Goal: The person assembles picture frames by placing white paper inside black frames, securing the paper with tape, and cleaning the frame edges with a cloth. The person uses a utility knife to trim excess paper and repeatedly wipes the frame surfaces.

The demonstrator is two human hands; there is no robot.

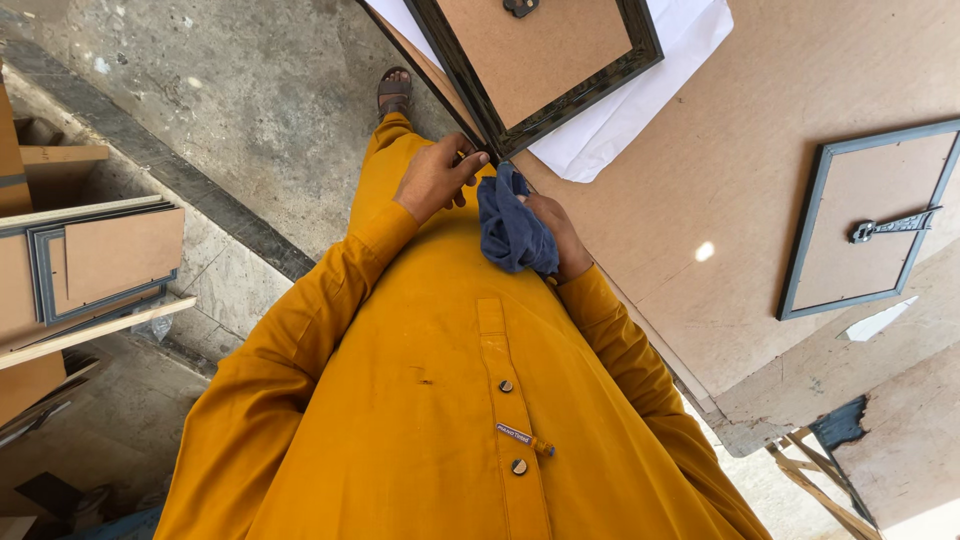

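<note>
left hand (436,176) pinches the black frame (540,70) corner at top centre, right hand (556,236) clutches a blue cloth (510,228); so light a pinch could let the frame slip off the table (740,190).

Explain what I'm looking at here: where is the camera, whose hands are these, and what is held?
There is one picture, from a camera worn on a person's head, looking straight down their mustard-yellow tunic. Both bare hands are their own. The left hand grips the corner of a black picture frame, lying back-side up over white paper on a brown board table. The right hand holds a blue cloth by that corner. A second, grey frame lies further along the table. More frames are stacked by the concrete floor.
</note>
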